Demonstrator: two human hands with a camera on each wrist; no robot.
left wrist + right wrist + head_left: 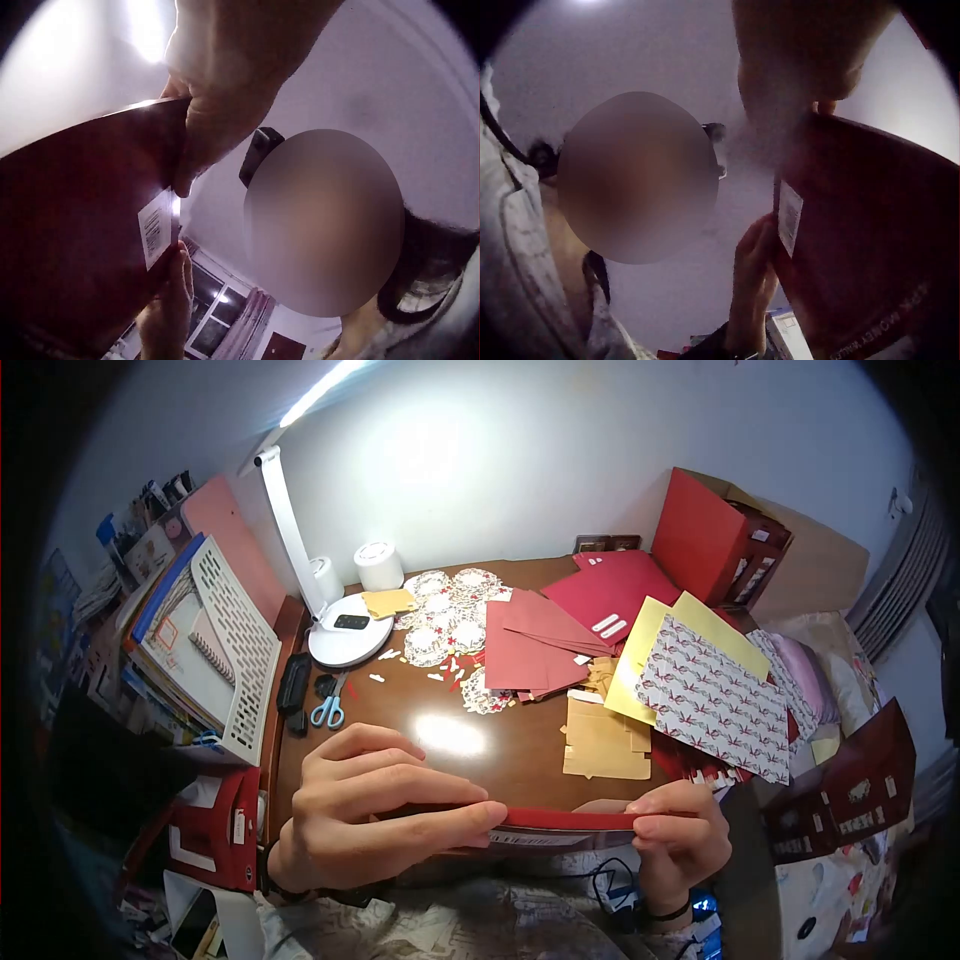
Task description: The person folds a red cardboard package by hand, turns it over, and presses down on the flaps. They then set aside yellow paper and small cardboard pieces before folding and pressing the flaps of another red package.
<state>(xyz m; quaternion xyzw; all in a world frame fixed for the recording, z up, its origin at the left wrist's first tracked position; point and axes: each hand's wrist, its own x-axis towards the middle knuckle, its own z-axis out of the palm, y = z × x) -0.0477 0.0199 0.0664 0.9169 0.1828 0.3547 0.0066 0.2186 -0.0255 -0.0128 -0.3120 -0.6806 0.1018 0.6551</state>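
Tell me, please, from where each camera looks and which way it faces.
Head: worn on the person's head, facing forward and down over the table; shows the left grip and right grip holding a red item.
Left wrist: worn on that wrist, facing upward past the red item to ceiling and window; both grips and the blurred head show.
Right wrist: worn on that wrist, also facing upward; both grips, the head and pale clothing show.
Shared: both wrist views catch the barcode label.

The left hand (365, 800) pinches with slightly bent fingers, and the right hand (690, 835) pinches with curled fingers.
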